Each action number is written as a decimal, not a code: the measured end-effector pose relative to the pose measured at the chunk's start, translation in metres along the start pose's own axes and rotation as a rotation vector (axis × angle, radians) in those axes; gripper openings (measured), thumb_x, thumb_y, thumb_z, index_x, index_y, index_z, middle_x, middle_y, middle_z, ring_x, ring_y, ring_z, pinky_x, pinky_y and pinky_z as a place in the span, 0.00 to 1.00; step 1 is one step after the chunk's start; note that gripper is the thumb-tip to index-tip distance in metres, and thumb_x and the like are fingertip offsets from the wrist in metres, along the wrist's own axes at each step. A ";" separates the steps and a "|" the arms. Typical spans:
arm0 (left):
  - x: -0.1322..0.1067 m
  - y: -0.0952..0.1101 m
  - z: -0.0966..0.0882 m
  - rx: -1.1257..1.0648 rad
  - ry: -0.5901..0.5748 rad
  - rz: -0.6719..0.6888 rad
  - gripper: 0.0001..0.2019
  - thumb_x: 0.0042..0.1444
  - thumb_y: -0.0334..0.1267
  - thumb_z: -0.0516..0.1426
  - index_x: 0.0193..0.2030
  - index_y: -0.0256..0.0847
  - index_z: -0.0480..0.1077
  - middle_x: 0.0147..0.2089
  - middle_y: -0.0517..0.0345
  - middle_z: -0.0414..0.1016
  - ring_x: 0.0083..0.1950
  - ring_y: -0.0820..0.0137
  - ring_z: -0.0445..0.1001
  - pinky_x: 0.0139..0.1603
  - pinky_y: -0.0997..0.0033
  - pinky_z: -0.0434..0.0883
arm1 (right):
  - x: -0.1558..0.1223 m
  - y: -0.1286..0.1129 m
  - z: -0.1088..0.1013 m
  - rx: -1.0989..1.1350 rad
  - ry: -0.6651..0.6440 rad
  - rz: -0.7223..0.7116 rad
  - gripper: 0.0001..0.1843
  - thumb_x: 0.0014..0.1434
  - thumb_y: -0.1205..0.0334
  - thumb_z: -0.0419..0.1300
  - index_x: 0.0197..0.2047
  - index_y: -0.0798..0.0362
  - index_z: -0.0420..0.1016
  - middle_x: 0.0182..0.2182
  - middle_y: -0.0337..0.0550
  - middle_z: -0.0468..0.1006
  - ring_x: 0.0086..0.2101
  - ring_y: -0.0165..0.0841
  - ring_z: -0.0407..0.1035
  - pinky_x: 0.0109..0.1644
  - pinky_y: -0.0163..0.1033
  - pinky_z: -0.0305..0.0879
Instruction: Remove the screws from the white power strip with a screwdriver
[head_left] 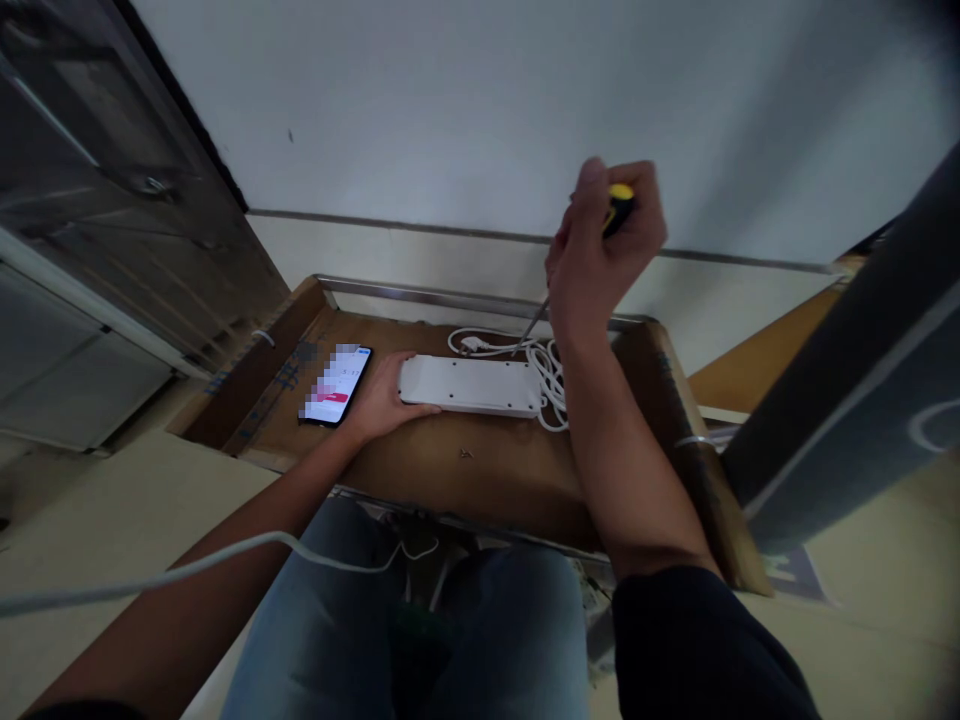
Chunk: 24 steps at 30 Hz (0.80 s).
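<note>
A white power strip point(472, 385) lies underside up on brown cardboard, with several dark screw holes along its edges. My left hand point(386, 395) grips its left end, thumb along the near side and fingers at the far side. In my right hand point(607, 240), raised above the strip's right end, is a screwdriver point(620, 195) with a yellow and black handle. Its thin shaft slants down to the strip's far edge; whether the tip touches is unclear. Beyond and right of the strip, its white cord point(551, 380) lies coiled, with the plug point(476, 345) behind.
A phone point(337, 385) with its screen lit lies left of my left hand. Several small screws point(466, 454) rest on the cardboard tray point(420, 460) nearer me. Raised cardboard sides bound the tray. A white cable point(225, 550) crosses over my left forearm. Behind stands a white wall point(450, 120).
</note>
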<state>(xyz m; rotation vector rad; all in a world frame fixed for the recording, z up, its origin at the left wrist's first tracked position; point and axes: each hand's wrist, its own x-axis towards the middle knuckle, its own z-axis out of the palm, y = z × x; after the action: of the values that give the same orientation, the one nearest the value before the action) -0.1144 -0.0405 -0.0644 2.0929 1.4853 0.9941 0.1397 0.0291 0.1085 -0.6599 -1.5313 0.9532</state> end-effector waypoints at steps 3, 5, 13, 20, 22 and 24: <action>0.000 0.001 0.001 -0.023 0.004 -0.019 0.50 0.47 0.58 0.77 0.72 0.44 0.62 0.73 0.40 0.69 0.75 0.45 0.69 0.78 0.40 0.65 | -0.007 -0.004 0.012 0.057 -0.031 0.071 0.35 0.60 0.22 0.62 0.38 0.48 0.66 0.24 0.36 0.63 0.30 0.28 0.64 0.31 0.36 0.59; 0.000 0.001 0.000 -0.023 0.002 -0.033 0.51 0.47 0.58 0.77 0.72 0.43 0.62 0.73 0.39 0.69 0.75 0.44 0.69 0.79 0.40 0.65 | -0.010 -0.004 0.020 0.102 -0.024 0.115 0.35 0.59 0.21 0.63 0.36 0.48 0.64 0.23 0.35 0.62 0.27 0.26 0.61 0.29 0.36 0.56; 0.002 0.002 0.000 -0.004 -0.009 -0.054 0.52 0.44 0.58 0.78 0.71 0.43 0.63 0.71 0.38 0.71 0.73 0.43 0.71 0.76 0.37 0.67 | -0.017 0.012 0.056 0.372 0.113 0.211 0.40 0.51 0.21 0.68 0.30 0.49 0.58 0.22 0.31 0.60 0.17 0.20 0.47 0.17 0.37 0.37; 0.004 -0.005 -0.012 -0.122 -0.102 -0.019 0.52 0.49 0.56 0.75 0.76 0.43 0.60 0.76 0.37 0.67 0.77 0.45 0.67 0.81 0.40 0.62 | -0.021 0.017 0.062 0.391 0.057 0.257 0.38 0.50 0.25 0.72 0.28 0.49 0.59 0.21 0.29 0.60 0.17 0.20 0.49 0.16 0.36 0.40; 0.006 -0.008 -0.019 -0.162 -0.162 -0.041 0.53 0.48 0.56 0.75 0.77 0.44 0.60 0.77 0.38 0.66 0.78 0.46 0.67 0.81 0.41 0.62 | -0.021 0.017 0.062 0.399 0.059 0.264 0.38 0.49 0.25 0.73 0.28 0.49 0.60 0.21 0.29 0.59 0.16 0.20 0.49 0.16 0.36 0.39; 0.008 -0.010 -0.025 -0.172 -0.200 -0.070 0.54 0.47 0.55 0.76 0.77 0.45 0.61 0.78 0.39 0.66 0.78 0.46 0.67 0.81 0.42 0.62 | -0.021 0.018 0.062 0.410 0.044 0.268 0.39 0.48 0.25 0.73 0.29 0.49 0.60 0.20 0.29 0.60 0.16 0.20 0.48 0.16 0.36 0.39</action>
<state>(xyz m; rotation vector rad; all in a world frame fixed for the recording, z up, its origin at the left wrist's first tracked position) -0.1379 -0.0312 -0.0514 1.9423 1.3164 0.8290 0.0812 0.0075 0.0812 -0.5915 -1.1754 1.3992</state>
